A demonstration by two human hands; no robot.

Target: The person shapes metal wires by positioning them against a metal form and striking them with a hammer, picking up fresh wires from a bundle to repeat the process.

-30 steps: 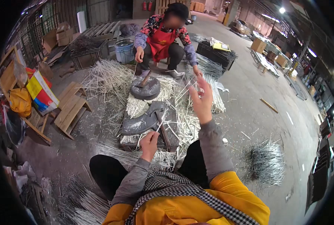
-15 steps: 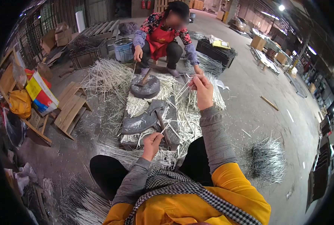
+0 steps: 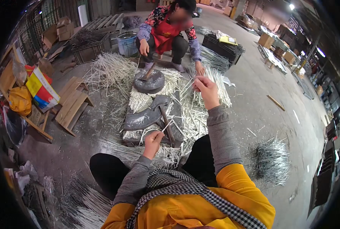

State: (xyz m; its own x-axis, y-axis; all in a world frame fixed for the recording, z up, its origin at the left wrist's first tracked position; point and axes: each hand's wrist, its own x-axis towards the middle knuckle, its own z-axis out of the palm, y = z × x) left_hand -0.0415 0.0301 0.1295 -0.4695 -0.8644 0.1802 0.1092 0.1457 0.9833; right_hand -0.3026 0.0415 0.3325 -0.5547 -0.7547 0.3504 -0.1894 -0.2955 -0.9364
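Note:
My left hand (image 3: 153,144) pinches a thin pale rod (image 3: 167,126), whose free end points up and right over a hammer (image 3: 166,124). The hammer leans on a dark curved metal piece (image 3: 141,121) in front of me. My right hand (image 3: 207,91) is raised with thumb and fingers pressed together; what they hold, if anything, is too small to tell. It is beside a heap of pale rods (image 3: 219,89). Beyond the curved piece lies a round dark block (image 3: 149,84) with a second hammer (image 3: 149,71) on it.
A person in a red apron (image 3: 164,36) squats opposite, one hand close beyond my right hand. Wooden stools (image 3: 72,108) stand at the left. A blue bucket (image 3: 127,45) and black crates (image 3: 223,47) are behind. A wire bundle (image 3: 272,163) lies at the right.
My right hand has gone from open fingers to a closed pinch. My left hand keeps its rod. The co-worker leans further forward and down, and the view has tilted slightly.

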